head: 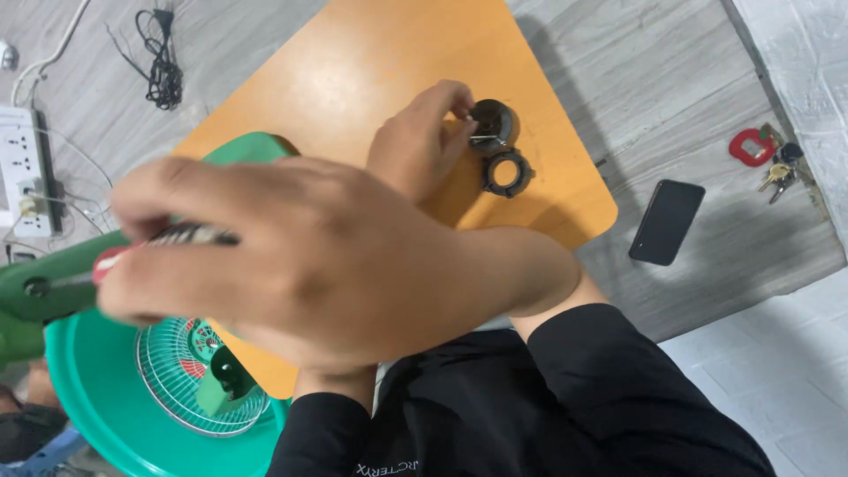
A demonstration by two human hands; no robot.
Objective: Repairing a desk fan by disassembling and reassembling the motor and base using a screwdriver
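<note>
Left hand point(420, 141) pinching small round dark metal cap point(491, 124) on orange wooden worktop point(371, 62), beside black toothed plastic ring point(507, 172). Right hand point(291, 256), blurred, near camera, clenched around red-handled screwdriver point(132, 252).

Orange table point(371, 62); green fan point(199, 367); black phone point(667, 221).

The right hand point(291, 256) grips a screwdriver point(168, 240); the left hand point(420, 146) touches a black cap point(492, 124).

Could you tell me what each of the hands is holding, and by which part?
The right hand grips a screwdriver by its handle. The left hand pinches the rim of a dark round part on the orange table.
</note>
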